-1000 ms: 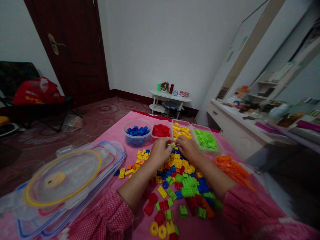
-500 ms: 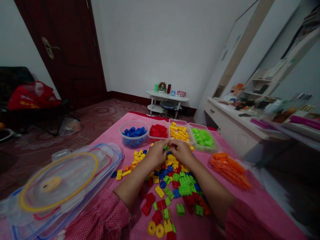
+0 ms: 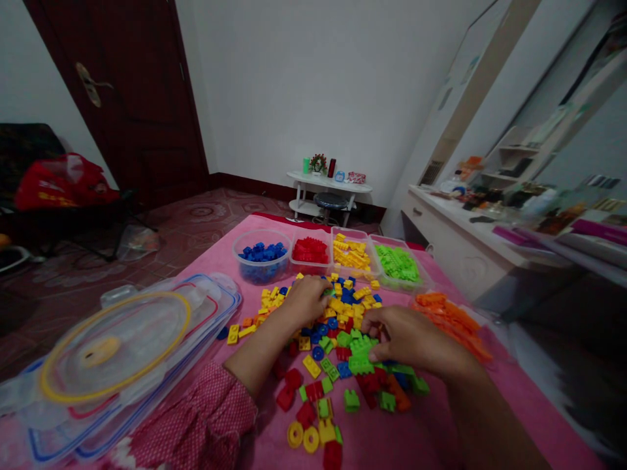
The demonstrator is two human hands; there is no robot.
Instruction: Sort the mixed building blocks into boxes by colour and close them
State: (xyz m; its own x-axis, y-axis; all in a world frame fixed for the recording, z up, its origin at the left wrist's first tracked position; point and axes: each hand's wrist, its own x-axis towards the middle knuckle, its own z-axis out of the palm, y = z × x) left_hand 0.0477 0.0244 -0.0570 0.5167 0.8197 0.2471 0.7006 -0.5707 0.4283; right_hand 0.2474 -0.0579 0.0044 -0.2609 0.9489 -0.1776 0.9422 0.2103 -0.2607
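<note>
My left hand (image 3: 307, 301) is closed at the back of a mixed pile of plastic building blocks, with a small green building block (image 3: 329, 293) showing at its fingertips. To the right, my right hand (image 3: 399, 334) hovers low over the pile with thumb and fingers apart. Beneath its fingers lies a cluster of green blocks (image 3: 361, 352). Yellow blocks (image 3: 337, 305) spread between the two hands. Nearer to me lie loose red blocks (image 3: 290, 390) and yellow rings (image 3: 310, 440).
Behind the pile stand clear tubs of blue (image 3: 262, 253), red (image 3: 310, 250), yellow (image 3: 351, 254) and green blocks (image 3: 398, 262). Orange pieces (image 3: 448, 320) fill another container at right. Stacked clear lids (image 3: 142, 352) cover the left side of the pink tabletop (image 3: 215, 245).
My hands have come apart. The right hand has moved right and nearer to me, onto the green blocks; the left stays near its place with the green block.
</note>
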